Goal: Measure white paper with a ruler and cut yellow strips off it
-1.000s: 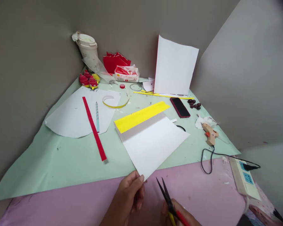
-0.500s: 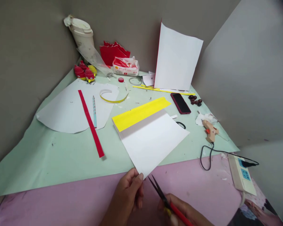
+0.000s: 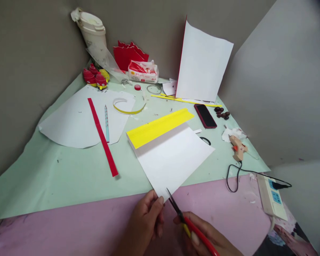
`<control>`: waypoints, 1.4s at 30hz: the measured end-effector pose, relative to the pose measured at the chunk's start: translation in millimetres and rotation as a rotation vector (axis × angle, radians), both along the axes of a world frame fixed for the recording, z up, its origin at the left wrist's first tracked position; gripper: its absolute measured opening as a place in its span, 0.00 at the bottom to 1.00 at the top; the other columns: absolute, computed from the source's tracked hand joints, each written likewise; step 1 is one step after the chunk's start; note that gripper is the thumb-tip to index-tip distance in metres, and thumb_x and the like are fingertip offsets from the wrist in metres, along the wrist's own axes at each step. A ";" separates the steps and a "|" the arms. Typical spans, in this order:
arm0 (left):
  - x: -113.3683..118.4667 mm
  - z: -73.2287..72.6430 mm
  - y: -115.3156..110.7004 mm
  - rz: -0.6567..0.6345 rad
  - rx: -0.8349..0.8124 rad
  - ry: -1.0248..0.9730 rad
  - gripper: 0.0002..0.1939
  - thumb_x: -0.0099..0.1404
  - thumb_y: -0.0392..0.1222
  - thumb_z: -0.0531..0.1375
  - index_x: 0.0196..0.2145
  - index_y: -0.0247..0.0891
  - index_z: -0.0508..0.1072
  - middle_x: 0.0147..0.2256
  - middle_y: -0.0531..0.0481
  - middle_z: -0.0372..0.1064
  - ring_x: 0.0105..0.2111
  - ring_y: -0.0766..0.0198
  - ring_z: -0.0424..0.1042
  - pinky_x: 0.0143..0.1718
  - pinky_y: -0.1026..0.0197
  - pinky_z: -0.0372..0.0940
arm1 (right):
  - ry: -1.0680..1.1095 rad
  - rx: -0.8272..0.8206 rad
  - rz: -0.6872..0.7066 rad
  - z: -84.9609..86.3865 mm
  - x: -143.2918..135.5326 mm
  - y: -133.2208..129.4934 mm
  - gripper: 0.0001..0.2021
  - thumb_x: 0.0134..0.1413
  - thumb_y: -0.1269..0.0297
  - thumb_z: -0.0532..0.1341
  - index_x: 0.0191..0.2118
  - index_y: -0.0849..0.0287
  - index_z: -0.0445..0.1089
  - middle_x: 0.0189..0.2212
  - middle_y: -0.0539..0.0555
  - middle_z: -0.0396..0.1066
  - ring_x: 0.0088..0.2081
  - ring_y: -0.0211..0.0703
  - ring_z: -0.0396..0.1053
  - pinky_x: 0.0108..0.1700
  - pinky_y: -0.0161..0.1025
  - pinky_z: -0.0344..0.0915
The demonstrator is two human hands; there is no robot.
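Note:
My left hand (image 3: 151, 213) pinches the near corner of a sheet of paper (image 3: 170, 156), white on the upper face. Its far edge is folded over and shows a yellow (image 3: 160, 128) underside. In my right hand (image 3: 202, 233) is a pair of scissors (image 3: 179, 213) with red and yellow handles and dark, slightly parted blades. The blades are at the sheet's near right edge, just right of my left thumb, with one tip over the white face. A red paper strip (image 3: 102, 137) and a light blue pencil (image 3: 106, 122) lie further left.
A curled yellow strip (image 3: 130, 112), a phone (image 3: 205, 116) and a white board (image 3: 204, 64) stand or lie toward the back. On the right are a glue gun (image 3: 238, 147) with its cord and a power strip (image 3: 272, 197). A white bucket (image 3: 92, 32) stands back left.
The scissors in my right hand have moved up and left, bringing the blades onto the paper's edge. My left hand keeps its pinch on the corner. The view has shifted slightly.

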State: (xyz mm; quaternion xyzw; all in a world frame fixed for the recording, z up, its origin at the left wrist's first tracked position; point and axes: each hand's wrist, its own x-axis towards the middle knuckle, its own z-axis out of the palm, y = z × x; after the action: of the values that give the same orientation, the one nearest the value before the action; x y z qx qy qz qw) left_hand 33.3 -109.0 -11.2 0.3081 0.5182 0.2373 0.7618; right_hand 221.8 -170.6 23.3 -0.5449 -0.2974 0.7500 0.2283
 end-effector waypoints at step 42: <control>0.4 0.8 0.1 -0.006 0.020 0.005 0.15 0.64 0.54 0.55 0.29 0.40 0.63 0.19 0.61 0.59 0.15 0.72 0.57 0.17 0.67 0.46 | 0.055 0.029 0.080 -6.5 -14.1 11.1 0.25 0.56 0.37 0.62 0.43 0.56 0.67 0.24 0.45 0.55 0.26 0.35 0.53 0.27 0.34 0.50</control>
State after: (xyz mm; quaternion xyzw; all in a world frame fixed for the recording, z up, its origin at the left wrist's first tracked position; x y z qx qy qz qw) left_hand 33.7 -109.0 -10.5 0.3176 0.5167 0.2395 0.7582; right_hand 207.7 -159.5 16.7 -0.5085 -0.3233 0.7688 0.2140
